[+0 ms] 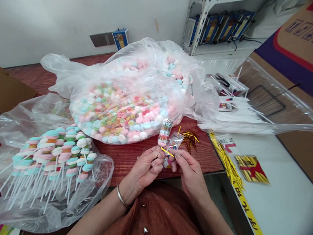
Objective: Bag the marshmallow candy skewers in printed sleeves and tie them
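Note:
My left hand (146, 167) is closed in a pinch below a wrapped marshmallow skewer (164, 134), which stands up from the fingers in a printed clear bag. My right hand (190, 171) pinches one end of a gold twist tie (167, 152). The tie's other end reaches the gathered neck of the bag at my left fingertips. Just beyond my hands lie clear printed wrappers (175, 140) and a loose bunch of gold twist ties (190, 138) on the dark red table (204, 157). My fingers hide the skewer's stick.
Unwrapped marshmallow skewers (55, 152) lie piled on plastic at left. A large clear bag of loose candies (125, 111) fills the middle. At right are white sticks (238, 111), a clear plastic bin (273, 92), more gold ties (230, 166) and a cardboard box (297, 47).

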`<state>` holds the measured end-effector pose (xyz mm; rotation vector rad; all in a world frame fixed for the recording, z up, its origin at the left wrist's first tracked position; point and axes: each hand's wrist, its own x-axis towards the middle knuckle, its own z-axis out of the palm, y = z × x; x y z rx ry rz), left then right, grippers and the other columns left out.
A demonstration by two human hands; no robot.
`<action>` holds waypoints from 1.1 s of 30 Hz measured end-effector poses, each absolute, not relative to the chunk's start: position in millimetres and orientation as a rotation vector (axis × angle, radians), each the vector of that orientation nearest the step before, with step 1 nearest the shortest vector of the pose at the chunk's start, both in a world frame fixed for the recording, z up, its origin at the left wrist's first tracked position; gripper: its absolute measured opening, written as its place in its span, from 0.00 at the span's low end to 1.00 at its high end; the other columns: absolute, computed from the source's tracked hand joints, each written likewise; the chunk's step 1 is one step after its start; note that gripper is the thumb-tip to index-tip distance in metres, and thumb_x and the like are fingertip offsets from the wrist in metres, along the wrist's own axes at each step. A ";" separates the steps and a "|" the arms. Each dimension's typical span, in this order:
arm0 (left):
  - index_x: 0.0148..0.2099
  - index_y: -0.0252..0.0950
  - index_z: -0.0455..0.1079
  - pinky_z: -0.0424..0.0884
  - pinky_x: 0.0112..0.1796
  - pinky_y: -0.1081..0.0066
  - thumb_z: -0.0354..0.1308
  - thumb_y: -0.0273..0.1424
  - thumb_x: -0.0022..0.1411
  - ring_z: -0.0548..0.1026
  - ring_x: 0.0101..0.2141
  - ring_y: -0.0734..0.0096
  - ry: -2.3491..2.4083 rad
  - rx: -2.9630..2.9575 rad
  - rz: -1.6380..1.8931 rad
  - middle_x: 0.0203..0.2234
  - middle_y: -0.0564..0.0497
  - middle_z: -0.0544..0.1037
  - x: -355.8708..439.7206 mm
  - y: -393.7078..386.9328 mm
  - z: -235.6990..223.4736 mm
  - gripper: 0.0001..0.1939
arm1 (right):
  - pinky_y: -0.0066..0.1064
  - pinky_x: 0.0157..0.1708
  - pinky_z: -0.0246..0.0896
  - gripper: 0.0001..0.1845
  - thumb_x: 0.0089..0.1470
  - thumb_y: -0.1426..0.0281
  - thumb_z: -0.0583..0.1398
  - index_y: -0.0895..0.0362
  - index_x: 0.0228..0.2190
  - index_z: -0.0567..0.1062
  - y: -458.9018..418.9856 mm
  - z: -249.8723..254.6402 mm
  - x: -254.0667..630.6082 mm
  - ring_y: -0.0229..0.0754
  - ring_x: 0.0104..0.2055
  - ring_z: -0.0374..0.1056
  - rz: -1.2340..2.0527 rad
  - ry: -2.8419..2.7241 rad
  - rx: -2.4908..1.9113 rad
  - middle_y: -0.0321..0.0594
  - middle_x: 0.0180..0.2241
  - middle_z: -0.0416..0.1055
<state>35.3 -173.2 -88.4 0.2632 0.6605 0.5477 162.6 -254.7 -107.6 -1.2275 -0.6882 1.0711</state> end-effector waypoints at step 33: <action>0.38 0.31 0.73 0.42 0.17 0.79 0.66 0.40 0.57 0.50 0.17 0.84 0.825 0.733 0.629 0.18 0.60 0.59 47.0 -186.0 -100.0 0.15 | 0.34 0.34 0.65 0.12 0.57 0.59 0.62 0.54 0.35 0.76 -254.6 -97.8 186.2 0.43 0.33 0.70 0.986 -0.866 -1.464 0.40 0.32 0.76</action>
